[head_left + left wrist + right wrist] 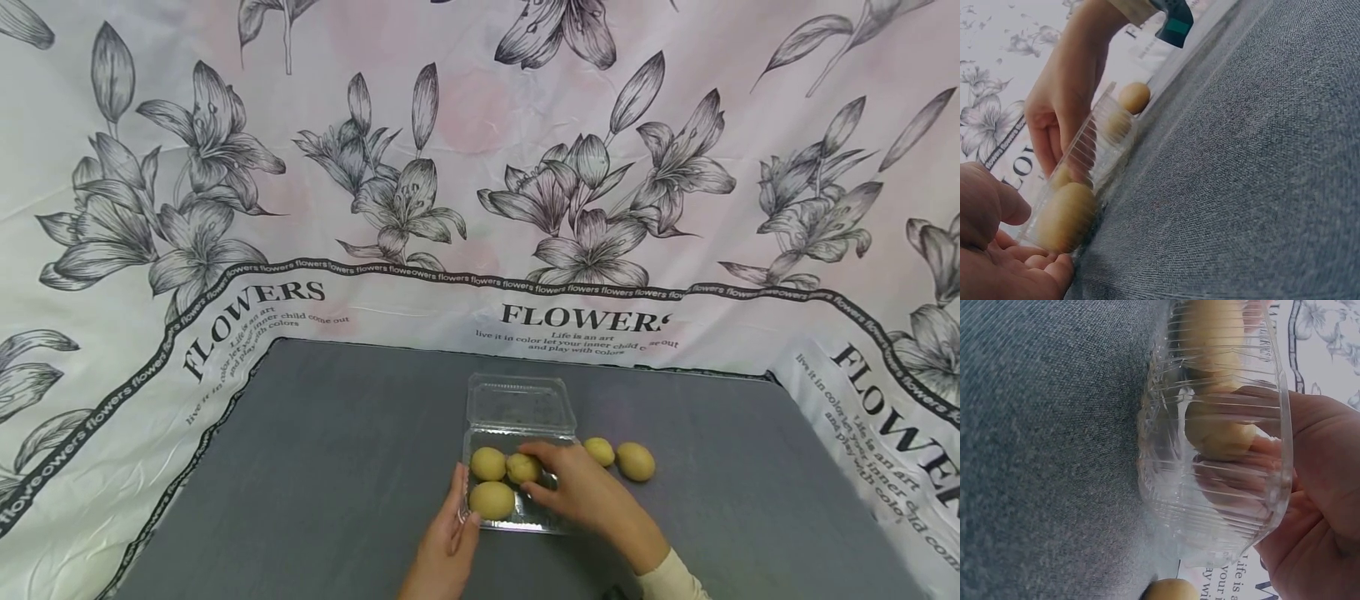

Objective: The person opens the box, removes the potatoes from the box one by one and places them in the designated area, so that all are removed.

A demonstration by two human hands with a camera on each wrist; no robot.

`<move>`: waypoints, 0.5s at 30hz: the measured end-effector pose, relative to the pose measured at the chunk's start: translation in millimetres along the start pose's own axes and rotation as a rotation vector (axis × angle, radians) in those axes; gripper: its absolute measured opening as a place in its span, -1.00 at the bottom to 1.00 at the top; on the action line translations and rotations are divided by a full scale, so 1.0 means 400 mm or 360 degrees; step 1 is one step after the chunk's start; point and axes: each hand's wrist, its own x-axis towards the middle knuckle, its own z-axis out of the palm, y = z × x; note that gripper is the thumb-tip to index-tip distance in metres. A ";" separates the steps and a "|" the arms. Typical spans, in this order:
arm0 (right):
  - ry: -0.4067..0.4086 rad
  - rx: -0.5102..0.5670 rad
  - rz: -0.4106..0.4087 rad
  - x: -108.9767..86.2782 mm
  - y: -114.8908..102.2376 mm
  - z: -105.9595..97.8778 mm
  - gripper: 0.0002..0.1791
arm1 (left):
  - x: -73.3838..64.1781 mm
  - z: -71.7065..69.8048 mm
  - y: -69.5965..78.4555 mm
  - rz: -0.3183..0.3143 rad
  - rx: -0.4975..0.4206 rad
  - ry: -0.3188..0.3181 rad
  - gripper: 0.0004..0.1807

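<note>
A clear plastic clamshell box (540, 522) lies with its lid folded back on the grey cloth. Inside, along its left part, are a back lemon (488, 463), a front lemon (492, 501) and a third lemon (523, 468) beside them. My right hand (581, 487) reaches into the box and pinches that third lemon, also seen through the ribbed wall in the right wrist view (1219, 434). At the box's left side, my left hand (448, 542) holds the edge, its thumb by the front corner; the left wrist view shows its curled fingers (1029, 262) against the wall.
Two more lemons lie on the cloth just right of the box, a nearer-to-box lemon (599, 451) and an outer lemon (636, 462). The box's raised lid (521, 404) stretches out behind it. A flower-printed curtain (420, 317) borders the grey surface (337, 467) at the back and sides.
</note>
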 end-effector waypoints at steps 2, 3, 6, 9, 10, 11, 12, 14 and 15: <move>0.0026 -0.0010 -0.0023 -0.002 0.001 0.001 -0.52 | 0.000 -0.001 -0.002 0.0000 -0.0003 -0.0004 -0.19; 0.0036 -0.0011 -0.0027 -0.004 0.001 0.002 -0.52 | 0.001 -0.001 -0.003 0.0001 0.0001 -0.0003 -0.19; 0.0060 0.0001 -0.0039 -0.007 0.003 0.002 -0.52 | 0.002 -0.001 -0.004 0.0003 -0.0008 -0.0005 -0.19; 0.0063 0.0022 -0.0036 -0.010 0.005 0.002 -0.51 | 0.003 -0.001 -0.005 0.0003 -0.0008 0.0008 -0.20; 0.0064 0.0023 -0.0039 -0.012 0.005 0.001 -0.50 | 0.003 -0.001 -0.005 -0.0001 -0.0011 0.0011 -0.20; 0.0065 0.0023 -0.0040 -0.013 0.006 0.000 -0.50 | 0.003 0.000 -0.005 -0.0004 -0.0008 0.0018 -0.20; 0.0065 0.0025 -0.0042 -0.014 0.006 -0.001 -0.50 | 0.003 0.000 -0.005 -0.0012 -0.0010 0.0023 -0.20; 0.0073 0.0018 -0.0046 -0.017 0.005 -0.003 -0.49 | 0.003 0.001 -0.005 -0.0025 -0.0012 0.0029 -0.20; 0.0078 0.0011 -0.0045 -0.018 0.005 -0.004 -0.49 | 0.003 0.001 -0.006 -0.0027 -0.0017 0.0027 -0.20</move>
